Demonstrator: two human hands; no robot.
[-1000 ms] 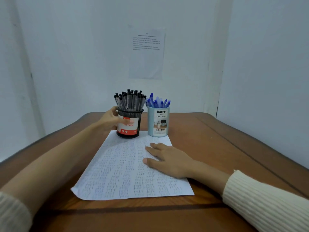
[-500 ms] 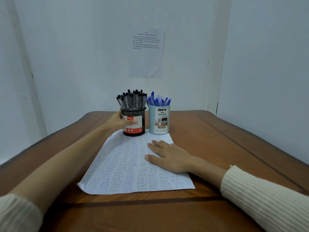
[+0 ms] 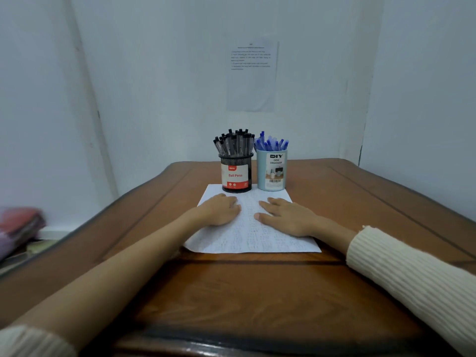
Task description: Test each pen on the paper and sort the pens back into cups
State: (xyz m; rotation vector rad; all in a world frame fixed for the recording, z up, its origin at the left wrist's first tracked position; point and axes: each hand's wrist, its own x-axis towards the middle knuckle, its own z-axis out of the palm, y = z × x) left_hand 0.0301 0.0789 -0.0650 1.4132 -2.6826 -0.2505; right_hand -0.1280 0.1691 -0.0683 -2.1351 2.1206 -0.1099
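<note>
Pale wall [image 3: 154,73] fills the upper half of the frame; a printed notice [image 3: 252,86] is fixed to it above centre, text too small to read. Brown wooden table [image 3: 257,292] occupies the lower half. A blurred red and purple item [image 3: 20,222] lies at the left edge, off the table, and cannot be identified. One sheet of paper [image 3: 247,238], covered in rows of small marks, lies flat at centre frame. Cream ribbed sleeve [image 3: 412,274] covers the right forearm at lower right. Left hand [image 3: 219,210] rests palm down on the left part of the paper, fingers laid flat and close together, holding nothing. Right hand [image 3: 286,217] rests palm down on the right part, fingers straight and slightly spread, holding nothing. The hands are near each other but apart. Black mesh cup [image 3: 235,176], labelled "Ball Pens", stands upright on the paper's upper edge, just above the left hand. Blue cup [image 3: 271,171], labelled "DIY Desk Organizer", stands upright just to its right, at the same edge. Black pens [image 3: 234,143] fill the black cup; blue pens [image 3: 271,144] fill the blue cup.
</note>
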